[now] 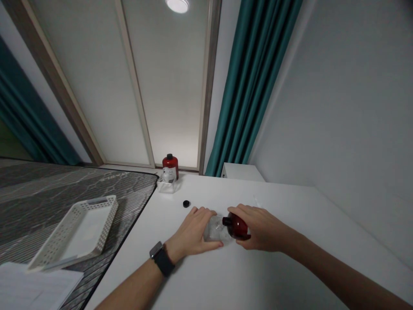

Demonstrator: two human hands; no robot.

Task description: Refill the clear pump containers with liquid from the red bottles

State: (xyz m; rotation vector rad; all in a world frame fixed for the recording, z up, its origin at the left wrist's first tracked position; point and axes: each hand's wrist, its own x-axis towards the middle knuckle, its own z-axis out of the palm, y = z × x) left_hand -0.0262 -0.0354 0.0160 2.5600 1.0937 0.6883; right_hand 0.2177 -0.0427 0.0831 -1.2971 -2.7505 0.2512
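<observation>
My right hand point(258, 226) is wrapped round a dark red bottle point(238, 226), which is tipped on its side with its black neck pointing left. Below that neck stands a clear container point(213, 230), and my left hand point(195, 230) grips it from the left. Whether the neck touches the container's rim, I cannot tell. No liquid stream can be made out. On the white table point(206, 280), a small black cap point(186, 203) lies beyond my left hand. A thin clear item point(257, 201), too faint to name, lies behind my right hand.
Near the table's far left corner stand another red bottle point(171, 162) with a black top and a clear box point(166, 186) holding something pale. A white perforated basket point(88, 228) and papers point(38, 286) rest on the grey striped surface point(135, 189) at left.
</observation>
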